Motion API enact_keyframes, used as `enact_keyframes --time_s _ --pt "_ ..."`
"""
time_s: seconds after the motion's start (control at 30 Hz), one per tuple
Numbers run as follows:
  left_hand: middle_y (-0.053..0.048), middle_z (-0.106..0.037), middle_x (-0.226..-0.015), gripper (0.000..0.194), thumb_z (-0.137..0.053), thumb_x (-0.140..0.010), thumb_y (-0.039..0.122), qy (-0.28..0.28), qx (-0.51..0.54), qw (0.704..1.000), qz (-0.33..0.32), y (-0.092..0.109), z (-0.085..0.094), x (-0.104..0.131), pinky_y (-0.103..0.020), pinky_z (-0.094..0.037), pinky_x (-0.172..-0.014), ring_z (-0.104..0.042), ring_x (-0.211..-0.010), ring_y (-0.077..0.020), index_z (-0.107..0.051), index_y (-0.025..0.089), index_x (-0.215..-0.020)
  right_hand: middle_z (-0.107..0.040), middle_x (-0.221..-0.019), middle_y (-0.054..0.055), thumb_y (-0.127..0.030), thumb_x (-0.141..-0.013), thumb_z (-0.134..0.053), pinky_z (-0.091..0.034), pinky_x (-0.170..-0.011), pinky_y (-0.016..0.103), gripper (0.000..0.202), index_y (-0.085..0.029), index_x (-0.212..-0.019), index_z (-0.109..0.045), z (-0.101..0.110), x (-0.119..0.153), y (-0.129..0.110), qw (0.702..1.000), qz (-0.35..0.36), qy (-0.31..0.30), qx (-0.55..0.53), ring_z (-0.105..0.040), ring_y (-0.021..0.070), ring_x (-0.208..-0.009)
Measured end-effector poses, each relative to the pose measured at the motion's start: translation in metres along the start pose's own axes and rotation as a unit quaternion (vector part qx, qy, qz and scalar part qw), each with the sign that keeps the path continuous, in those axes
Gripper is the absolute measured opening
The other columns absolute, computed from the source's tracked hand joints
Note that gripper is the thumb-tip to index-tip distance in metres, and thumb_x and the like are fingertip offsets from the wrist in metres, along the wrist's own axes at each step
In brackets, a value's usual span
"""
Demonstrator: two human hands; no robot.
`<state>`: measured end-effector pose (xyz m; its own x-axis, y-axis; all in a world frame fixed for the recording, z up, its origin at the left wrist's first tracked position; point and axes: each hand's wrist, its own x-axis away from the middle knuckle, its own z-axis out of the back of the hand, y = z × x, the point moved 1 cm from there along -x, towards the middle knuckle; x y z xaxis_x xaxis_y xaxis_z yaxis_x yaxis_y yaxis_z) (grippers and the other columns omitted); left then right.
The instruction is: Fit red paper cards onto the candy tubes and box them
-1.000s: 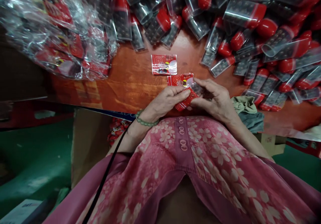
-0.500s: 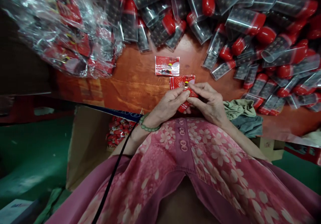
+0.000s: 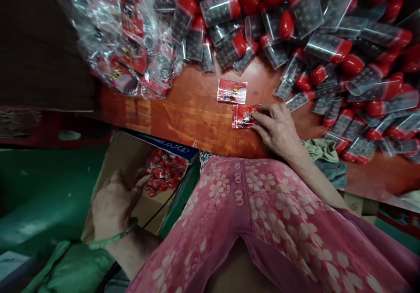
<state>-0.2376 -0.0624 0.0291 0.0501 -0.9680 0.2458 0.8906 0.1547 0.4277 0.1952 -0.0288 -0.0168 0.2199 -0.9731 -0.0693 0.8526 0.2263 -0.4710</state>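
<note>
My right hand [image 3: 277,128] pinches the right edge of a small stack of red printed packets [image 3: 242,117] lying on the wooden table. Just beyond it lies another small stack of red packets [image 3: 232,90]. Down to the left, my left hand [image 3: 113,201], wearing a green bead bracelet, is over an open cardboard box [image 3: 113,157]. That hand is somewhat blurred, but its fingers look apart and no object shows in them. Inside the box is a heap of small red wrapped pieces [image 3: 164,172].
Clear tubes with red caps and dark balls [image 3: 221,6] pile across the table's back and right. A clear plastic bag [image 3: 131,43] of red packets sits at back left. Folded cloths [image 3: 323,150] lie right of my right hand. A black cord [image 3: 160,210] crosses the box.
My left hand has left the red packets and swung down left to the box. My right hand stays on the packets, now flat on the table. The view has shifted slightly.
</note>
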Motion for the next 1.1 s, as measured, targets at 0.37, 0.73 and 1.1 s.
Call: enact_keyframes --time_s 0.37,0.73,1.1 --pt "-0.020 -0.066 -0.140 0.040 -0.058 -0.100 0.025 0.021 0.077 0.878 -0.472 0.197 -0.132 -0.068 -0.040 -0.056 -0.112 -0.065 -0.131 -0.0261 -0.061 0.007 -0.136 -0.074 -0.102 0.010 -0.025 -0.102 -0.053 -0.049 -0.081 0.040 0.023 -0.020 -0.101 -0.075 -0.013 -0.002 0.003 0.998 0.030 0.033 -0.039 -0.061 0.0234 -0.090" --pt "-0.012 -0.077 -0.103 0.020 -0.055 -0.098 0.013 0.069 0.063 0.849 -0.520 0.207 -0.146 -0.081 -0.035 -0.059 -0.083 -0.067 -0.095 -0.0208 -0.075 0.015 -0.097 -0.071 -0.117 0.015 -0.016 -0.101 -0.049 -0.053 -0.095 0.040 0.027 -0.015 -0.118 -0.069 0.040 0.006 0.007 1.000 0.019 -0.017 0.009 -0.060 0.0247 -0.103" --pt "-0.008 -0.071 -0.095 0.024 -0.053 -0.102 0.025 -0.034 0.071 0.876 -0.476 0.219 -0.143 -0.082 -0.031 -0.056 -0.078 -0.065 -0.086 -0.0180 -0.074 0.014 -0.102 -0.065 -0.108 0.016 -0.011 -0.101 -0.033 -0.043 -0.084 0.042 0.031 -0.014 -0.115 -0.061 0.067 -0.020 0.029 0.962 0.002 -0.166 0.217 -0.054 0.0290 -0.101"
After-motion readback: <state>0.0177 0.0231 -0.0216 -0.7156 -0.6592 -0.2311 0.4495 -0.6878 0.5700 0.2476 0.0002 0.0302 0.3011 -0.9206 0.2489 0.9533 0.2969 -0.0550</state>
